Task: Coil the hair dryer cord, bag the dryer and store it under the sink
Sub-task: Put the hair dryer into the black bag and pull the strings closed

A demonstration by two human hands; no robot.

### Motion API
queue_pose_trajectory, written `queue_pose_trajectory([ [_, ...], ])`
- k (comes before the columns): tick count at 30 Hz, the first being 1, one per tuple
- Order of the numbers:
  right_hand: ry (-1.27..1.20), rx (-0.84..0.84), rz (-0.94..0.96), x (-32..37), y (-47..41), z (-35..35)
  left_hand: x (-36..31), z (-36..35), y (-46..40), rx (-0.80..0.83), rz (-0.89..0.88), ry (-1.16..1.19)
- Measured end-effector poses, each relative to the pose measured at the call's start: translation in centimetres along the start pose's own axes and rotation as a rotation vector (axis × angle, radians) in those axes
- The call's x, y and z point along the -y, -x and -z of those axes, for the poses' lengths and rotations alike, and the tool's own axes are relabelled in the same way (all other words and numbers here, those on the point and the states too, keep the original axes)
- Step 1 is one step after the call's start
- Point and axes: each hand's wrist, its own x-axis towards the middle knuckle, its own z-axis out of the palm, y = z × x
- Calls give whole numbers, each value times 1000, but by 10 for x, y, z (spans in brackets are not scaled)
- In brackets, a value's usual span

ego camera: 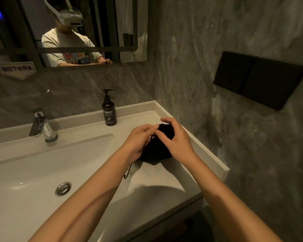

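on the counter, both hands half-hide black bag.

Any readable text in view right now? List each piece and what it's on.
"Dunster": label of the black pump bottle on the counter behind the sink.
Smaller lines under it: too small to read.
Blue sign at the mirror's lower left: Chinese characters, blurred, unreadable.
Shirt print in the mirror: unreadable.

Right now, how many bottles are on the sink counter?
1. The dark pump bottle stands at the back of the counter, right of the faucet. The hands and black bag could hide something small.
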Motion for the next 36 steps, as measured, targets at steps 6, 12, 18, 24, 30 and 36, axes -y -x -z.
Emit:
queue_pose_trajectory([
  [6,-336,59,-691,-4,24,7,15,-5,22,-37,14,-90],
  [12,-1025,354,-1059,-25,56,23,45,-17,55,-34,-26,-318],
  [18,-880,487,-1073,-34,82,14,78,-25,87,-61,24,-349],
  [24,-639,415,-963,-47,93,-2,100,-27,99,-272,-16,-632],
  [30,-380,348,-805,-54,98,-9,109,-38,108,-402,68,-598],
  [36,-392,315,-842,-41,110,-13,112,-37,113,-460,70,-429],
])
